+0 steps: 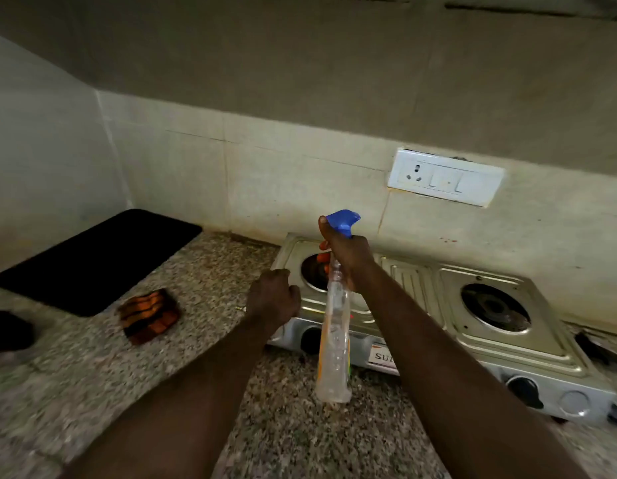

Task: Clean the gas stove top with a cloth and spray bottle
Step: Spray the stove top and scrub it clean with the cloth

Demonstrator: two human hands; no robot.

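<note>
A steel two-burner gas stove (pixel 417 281) stands on the granite counter against the tiled wall. My right hand (pixel 347 255) is shut on the neck of a clear spray bottle (pixel 334 344) with a blue trigger head, held above the stove's left burner, the body hanging toward me. My left hand (pixel 274 297) hovers at the stove's left front corner, its fingers curled with nothing in them. A folded orange-and-black striped cloth (pixel 149 315) lies on the counter left of the stove, apart from both hands.
A black rectangular mat (pixel 96 261) lies in the left corner of the counter. A dark object (pixel 8 331) sits at the left edge. A white switch and socket plate (pixel 445 176) is on the wall above the stove. Black knobs (pixel 524 392) line the stove's front.
</note>
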